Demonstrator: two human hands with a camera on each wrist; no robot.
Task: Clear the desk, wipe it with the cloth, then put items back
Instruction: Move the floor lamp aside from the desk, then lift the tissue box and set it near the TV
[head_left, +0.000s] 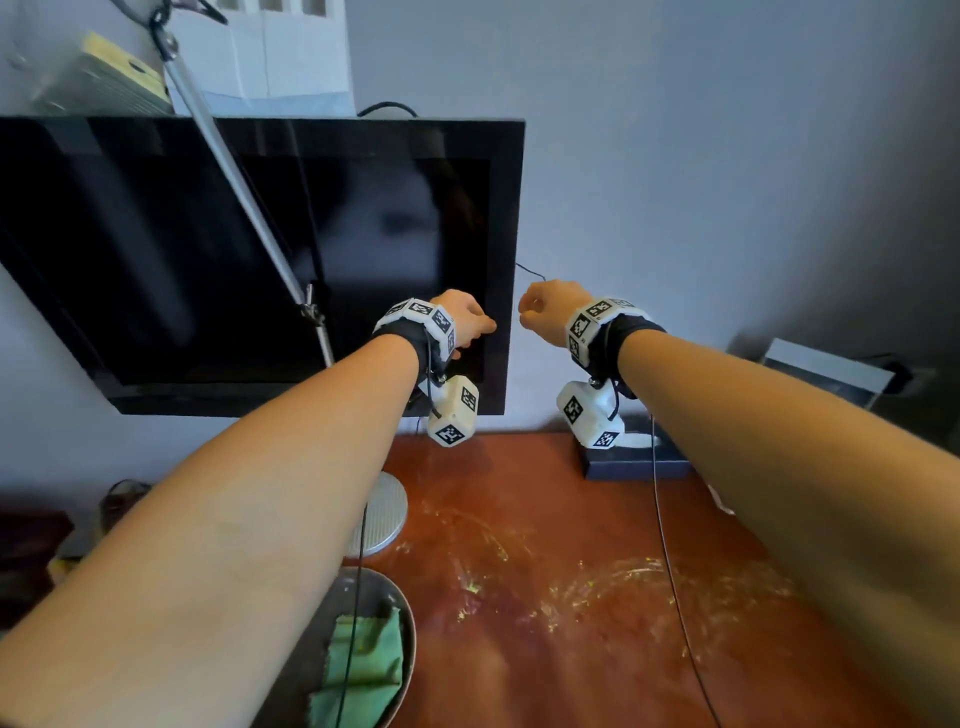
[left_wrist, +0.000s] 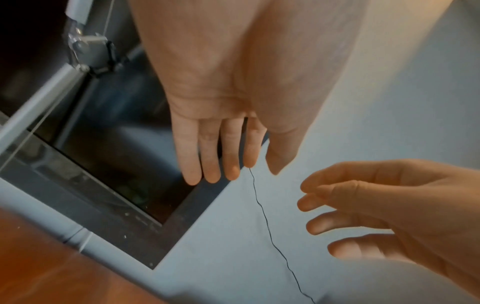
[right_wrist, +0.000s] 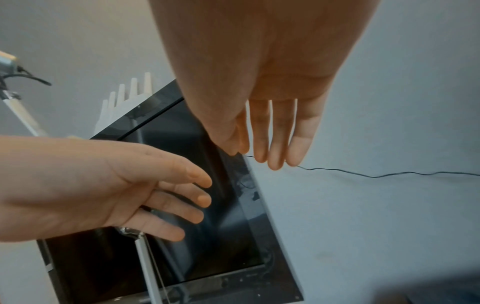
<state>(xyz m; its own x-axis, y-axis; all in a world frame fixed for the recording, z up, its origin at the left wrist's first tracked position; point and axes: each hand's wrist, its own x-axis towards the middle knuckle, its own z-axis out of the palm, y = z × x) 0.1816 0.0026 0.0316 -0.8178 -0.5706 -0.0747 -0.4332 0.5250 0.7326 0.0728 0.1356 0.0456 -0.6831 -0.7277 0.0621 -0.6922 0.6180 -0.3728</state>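
The reddish-brown table (head_left: 545, 519), smeared with pale streaks at centre frame, carries a round metal lamp base (head_left: 384, 514) at centre left and a dark flat box (head_left: 631, 462) at its far edge.

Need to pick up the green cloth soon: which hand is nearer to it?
Left. The left hand is raised at the monitor's right edge, above the green cloth in the bowl; the right hand is further right.
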